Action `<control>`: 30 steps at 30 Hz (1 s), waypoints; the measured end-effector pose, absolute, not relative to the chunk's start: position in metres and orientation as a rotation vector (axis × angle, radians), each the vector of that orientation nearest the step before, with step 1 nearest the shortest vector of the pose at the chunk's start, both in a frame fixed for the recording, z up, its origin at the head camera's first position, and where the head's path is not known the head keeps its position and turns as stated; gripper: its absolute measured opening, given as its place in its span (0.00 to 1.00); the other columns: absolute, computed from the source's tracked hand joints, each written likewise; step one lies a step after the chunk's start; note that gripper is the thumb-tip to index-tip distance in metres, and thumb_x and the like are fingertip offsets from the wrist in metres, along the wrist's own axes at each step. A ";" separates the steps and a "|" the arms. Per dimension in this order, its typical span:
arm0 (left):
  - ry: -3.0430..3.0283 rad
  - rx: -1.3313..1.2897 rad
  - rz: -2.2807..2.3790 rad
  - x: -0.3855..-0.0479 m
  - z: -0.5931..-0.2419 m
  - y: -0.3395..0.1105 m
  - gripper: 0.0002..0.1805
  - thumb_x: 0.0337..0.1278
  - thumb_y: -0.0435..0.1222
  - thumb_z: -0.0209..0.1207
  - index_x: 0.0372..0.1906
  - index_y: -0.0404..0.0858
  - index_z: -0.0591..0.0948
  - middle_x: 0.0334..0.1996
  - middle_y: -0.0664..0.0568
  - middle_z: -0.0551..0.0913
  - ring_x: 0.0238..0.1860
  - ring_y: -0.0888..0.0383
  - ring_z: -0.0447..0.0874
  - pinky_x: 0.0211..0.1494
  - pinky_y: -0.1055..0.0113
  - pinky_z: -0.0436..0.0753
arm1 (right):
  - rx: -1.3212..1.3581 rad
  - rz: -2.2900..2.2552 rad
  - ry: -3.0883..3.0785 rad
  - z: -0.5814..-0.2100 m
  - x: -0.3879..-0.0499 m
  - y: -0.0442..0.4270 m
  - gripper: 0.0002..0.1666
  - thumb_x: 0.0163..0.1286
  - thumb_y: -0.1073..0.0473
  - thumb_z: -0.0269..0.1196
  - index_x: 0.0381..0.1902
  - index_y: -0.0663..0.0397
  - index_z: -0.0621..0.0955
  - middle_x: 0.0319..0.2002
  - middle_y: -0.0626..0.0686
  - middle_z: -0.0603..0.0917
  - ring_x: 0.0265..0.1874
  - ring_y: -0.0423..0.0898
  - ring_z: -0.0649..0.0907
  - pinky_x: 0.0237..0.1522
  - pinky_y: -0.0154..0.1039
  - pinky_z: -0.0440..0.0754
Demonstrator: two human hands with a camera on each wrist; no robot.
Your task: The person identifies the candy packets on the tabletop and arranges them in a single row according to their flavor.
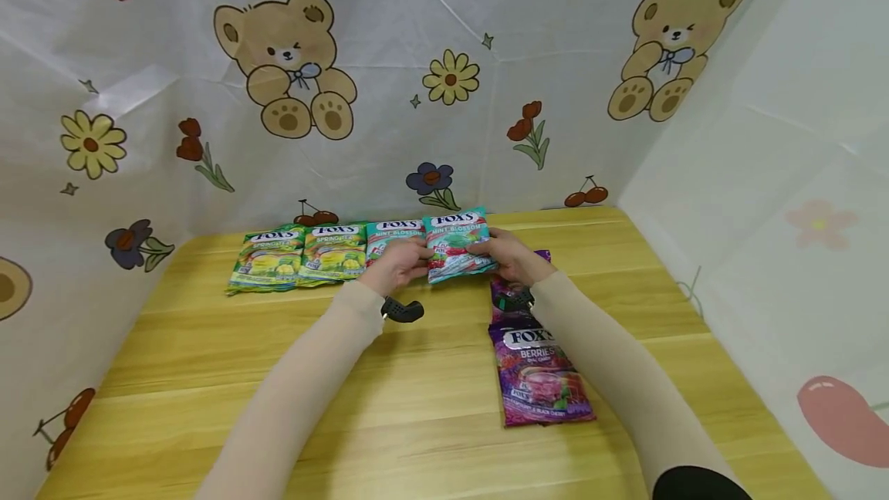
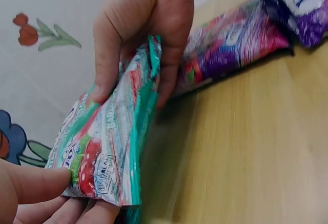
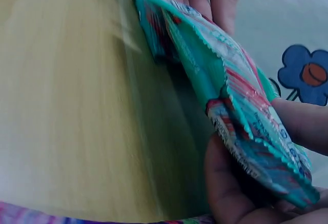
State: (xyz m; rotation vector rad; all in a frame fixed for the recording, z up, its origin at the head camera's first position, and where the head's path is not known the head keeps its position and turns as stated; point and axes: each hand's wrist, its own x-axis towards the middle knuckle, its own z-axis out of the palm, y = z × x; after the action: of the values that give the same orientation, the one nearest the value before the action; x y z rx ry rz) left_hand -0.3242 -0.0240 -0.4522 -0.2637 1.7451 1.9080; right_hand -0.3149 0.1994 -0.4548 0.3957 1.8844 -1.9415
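Both my hands hold a teal Fox's Mint Blossom candy bag (image 1: 458, 241) near the back of the table. My left hand (image 1: 399, 265) pinches its left edge, thumb on the front and fingers behind, as the left wrist view shows. On the opposite edge, my right hand (image 1: 515, 257) grips the bag between thumb and fingers. The right wrist view shows the bag tilted, its lower edge off the wood. Just left of it lies another Mint Blossom bag (image 1: 392, 231), partly hidden by my left hand.
Two yellow-green Fox's candy bags (image 1: 271, 259) continue the row leftward. Purple Fox's Berries bags (image 1: 542, 384) lie at the right, the farther one partly under my right wrist. A bear-print sheet (image 1: 389, 99) hangs behind the wooden table (image 1: 417, 407).
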 end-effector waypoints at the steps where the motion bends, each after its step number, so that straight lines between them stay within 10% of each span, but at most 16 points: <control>1: 1.752 -0.269 1.903 -0.325 -0.453 -0.024 0.33 0.74 0.27 0.56 0.79 0.39 0.64 0.79 0.45 0.64 0.74 0.45 0.69 0.76 0.53 0.73 | 0.399 -1.937 1.898 -0.455 -0.317 0.199 0.43 0.74 0.63 0.64 0.81 0.53 0.59 0.60 0.59 0.79 0.39 0.44 0.86 0.41 0.35 0.90; 17: 1.733 -0.321 1.900 -0.336 -0.450 -0.021 0.30 0.75 0.30 0.55 0.78 0.35 0.65 0.77 0.35 0.63 0.78 0.40 0.63 0.76 0.49 0.72 | 0.468 -1.771 2.213 -0.456 -0.325 0.195 0.46 0.70 0.64 0.68 0.81 0.58 0.60 0.73 0.63 0.68 0.60 0.54 0.76 0.68 0.47 0.79; 30: 1.655 -0.365 2.009 -0.336 -0.443 -0.015 0.33 0.79 0.33 0.50 0.82 0.36 0.56 0.81 0.40 0.57 0.81 0.42 0.58 0.80 0.49 0.67 | 0.504 -1.623 2.383 -0.455 -0.322 0.192 0.41 0.69 0.64 0.68 0.77 0.60 0.66 0.73 0.64 0.68 0.63 0.56 0.73 0.70 0.49 0.77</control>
State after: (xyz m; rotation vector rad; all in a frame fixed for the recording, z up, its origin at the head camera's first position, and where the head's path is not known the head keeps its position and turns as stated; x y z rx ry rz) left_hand -0.3363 -0.0146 -0.4428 -0.3650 1.6550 2.0086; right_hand -0.3221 0.1924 -0.4547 0.5039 2.3831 -1.6234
